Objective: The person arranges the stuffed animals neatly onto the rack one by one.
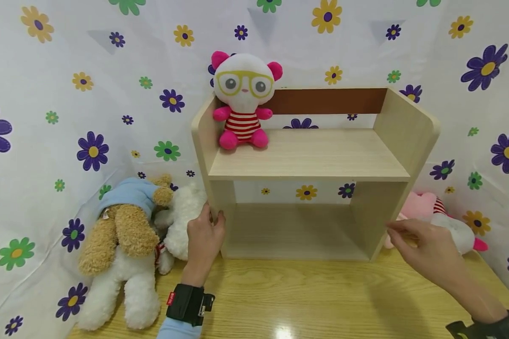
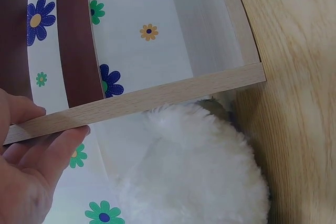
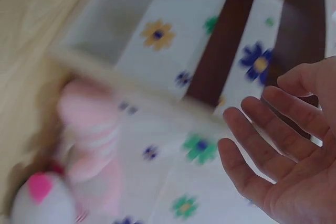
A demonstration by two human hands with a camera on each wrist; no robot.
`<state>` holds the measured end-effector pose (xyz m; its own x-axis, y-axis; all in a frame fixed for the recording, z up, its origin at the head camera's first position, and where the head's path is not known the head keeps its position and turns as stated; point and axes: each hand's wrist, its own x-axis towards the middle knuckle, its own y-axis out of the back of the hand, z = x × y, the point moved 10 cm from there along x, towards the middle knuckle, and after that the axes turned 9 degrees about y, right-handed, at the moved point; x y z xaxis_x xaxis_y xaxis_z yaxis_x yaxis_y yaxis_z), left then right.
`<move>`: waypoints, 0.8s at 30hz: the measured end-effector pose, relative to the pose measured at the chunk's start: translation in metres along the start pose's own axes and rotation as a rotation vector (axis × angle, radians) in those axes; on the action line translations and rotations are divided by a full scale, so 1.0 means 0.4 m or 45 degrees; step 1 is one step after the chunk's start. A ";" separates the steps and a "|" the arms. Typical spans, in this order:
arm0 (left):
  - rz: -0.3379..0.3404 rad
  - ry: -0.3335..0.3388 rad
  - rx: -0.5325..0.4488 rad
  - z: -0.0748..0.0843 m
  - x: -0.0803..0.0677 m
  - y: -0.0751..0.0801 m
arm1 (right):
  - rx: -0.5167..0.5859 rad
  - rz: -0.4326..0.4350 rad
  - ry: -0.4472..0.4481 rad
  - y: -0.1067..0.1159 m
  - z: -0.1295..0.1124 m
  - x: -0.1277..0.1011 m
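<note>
A pale wooden two-tier shelf [image 1: 318,153] stands upright on the table. My left hand [image 1: 204,240] grips the front edge of its left side panel; in the left wrist view the panel edge [image 2: 184,88] runs between thumb and fingers. Beside the right side panel is my right hand [image 1: 428,247], holding nothing. The right wrist view shows its fingers [image 3: 268,150] spread and loosely bent, seemingly apart from the panel. On the upper tier, at the left end, sits a plush bear [image 1: 243,125] with pink ears, yellow glasses and a red-striped body.
Left of the shelf lie a brown plush toy [image 1: 131,226] in blue and white fluffy toys [image 1: 184,221]. On the right, behind the right hand, are a pink plush toy [image 3: 92,129] and a white one with pink [image 3: 44,203]. A flower-printed cloth [image 1: 123,94] hangs behind the wooden table [image 1: 288,292].
</note>
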<state>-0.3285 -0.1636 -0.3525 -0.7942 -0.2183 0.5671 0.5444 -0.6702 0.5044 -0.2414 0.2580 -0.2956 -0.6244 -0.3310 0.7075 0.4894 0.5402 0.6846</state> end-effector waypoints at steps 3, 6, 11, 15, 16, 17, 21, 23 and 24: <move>0.001 -0.005 -0.003 0.000 0.002 0.001 | -0.042 0.036 -0.063 0.020 0.064 -0.027; 0.000 -0.010 -0.010 0.002 0.006 0.004 | -0.065 0.041 -0.129 0.032 0.120 -0.050; -0.011 -0.004 -0.002 0.004 0.010 0.004 | -0.057 -0.066 -0.286 0.020 0.195 -0.086; -0.029 0.013 0.009 0.004 0.006 0.002 | -0.047 -0.150 -0.457 -0.004 0.248 -0.126; -0.033 0.017 0.011 0.003 0.004 0.001 | -0.040 -0.159 -0.503 -0.011 0.262 -0.137; -0.032 0.017 0.009 0.003 0.003 0.000 | -0.028 -0.165 -0.546 -0.018 0.276 -0.148; -0.035 0.028 -0.004 -0.001 0.000 -0.001 | 0.011 -0.273 -0.707 -0.057 0.329 -0.188; -0.028 0.028 -0.012 -0.002 -0.001 0.000 | 0.023 -0.317 -0.742 -0.075 0.348 -0.201; -0.024 0.027 -0.012 -0.002 -0.002 0.000 | 0.029 -0.342 -0.758 -0.083 0.355 -0.206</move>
<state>-0.3280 -0.1640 -0.3536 -0.8101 -0.2206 0.5432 0.5267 -0.6810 0.5089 -0.2925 0.3773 -0.4017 -0.9569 0.0247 0.2895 0.2601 0.5168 0.8157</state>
